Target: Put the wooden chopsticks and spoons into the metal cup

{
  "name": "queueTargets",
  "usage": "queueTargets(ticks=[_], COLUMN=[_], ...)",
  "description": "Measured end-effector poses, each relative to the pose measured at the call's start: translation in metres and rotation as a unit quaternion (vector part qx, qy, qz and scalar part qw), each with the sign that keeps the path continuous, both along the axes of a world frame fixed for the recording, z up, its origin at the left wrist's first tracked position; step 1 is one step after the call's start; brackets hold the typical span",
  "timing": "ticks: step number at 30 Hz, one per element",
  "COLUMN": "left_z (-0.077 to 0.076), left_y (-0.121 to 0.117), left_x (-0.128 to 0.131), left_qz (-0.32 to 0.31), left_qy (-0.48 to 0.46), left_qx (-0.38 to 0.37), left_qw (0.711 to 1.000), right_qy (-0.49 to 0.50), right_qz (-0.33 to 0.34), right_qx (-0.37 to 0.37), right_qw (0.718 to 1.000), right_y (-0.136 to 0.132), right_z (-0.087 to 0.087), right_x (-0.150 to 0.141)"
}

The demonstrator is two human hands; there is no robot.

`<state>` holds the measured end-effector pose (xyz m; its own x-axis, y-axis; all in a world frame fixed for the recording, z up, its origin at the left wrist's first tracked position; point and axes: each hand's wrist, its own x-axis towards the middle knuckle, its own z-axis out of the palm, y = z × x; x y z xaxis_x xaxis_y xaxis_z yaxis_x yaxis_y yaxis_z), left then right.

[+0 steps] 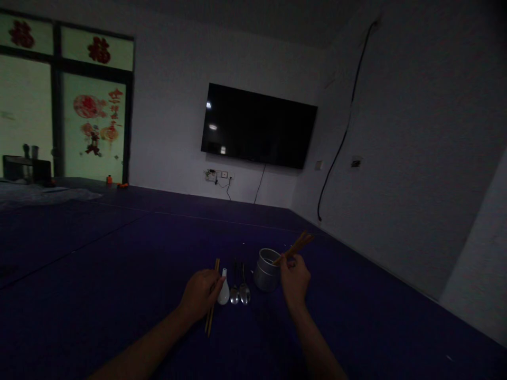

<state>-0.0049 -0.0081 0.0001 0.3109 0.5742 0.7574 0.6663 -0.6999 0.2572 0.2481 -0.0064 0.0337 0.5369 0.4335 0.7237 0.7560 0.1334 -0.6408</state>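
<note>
My left hand (202, 293) is closed over a pair of wooden chopsticks (209, 320) lying lengthwise on the dark blue surface. Just right of it lies a white soup spoon (224, 293), close to my thumb. Beside that are two metal spoons, one (234, 293) next to the other (244, 293), bowls toward me. A metal cup (266, 274) stands upright further right. My right hand (295, 279) pinches a small bundle of brown chopsticks (300, 243), tilted up to the right, their lower ends at the cup's rim. Whether those ends reach inside is unclear.
The wide blue surface (166, 237) runs back to the walls. Clear plastic sheeting (43, 193) and small orange items (110, 180) lie at the far left. A black television (259, 126) hangs ahead; a dark cable (344, 140) runs down the right wall.
</note>
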Motion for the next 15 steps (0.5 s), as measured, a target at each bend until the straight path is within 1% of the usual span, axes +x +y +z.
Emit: queueTargets(ticks=[6, 11, 15], left_z=[0.0002, 0.0011, 0.0015], left_y=[-0.0012, -0.0014, -0.0014], left_x=[-0.0006, -0.0014, -0.0016], left_qz=[-0.014, -0.005, -0.002], left_qy=[-0.012, 0.002, 0.012], left_qx=[0.004, -0.004, -0.006], left_qw=[1.000, 1.000, 1.000], right_qy=[-0.003, -0.014, -0.007], right_qz=[0.009, -0.005, -0.002], right_qx=[0.000, 0.001, -0.001], right_qw=[1.000, 1.000, 1.000], right_y=[-0.0017, -0.0029, -0.0021], right_z=[0.0028, 0.0041, 0.0025], right_x=[0.0017, 0.0021, 0.0028])
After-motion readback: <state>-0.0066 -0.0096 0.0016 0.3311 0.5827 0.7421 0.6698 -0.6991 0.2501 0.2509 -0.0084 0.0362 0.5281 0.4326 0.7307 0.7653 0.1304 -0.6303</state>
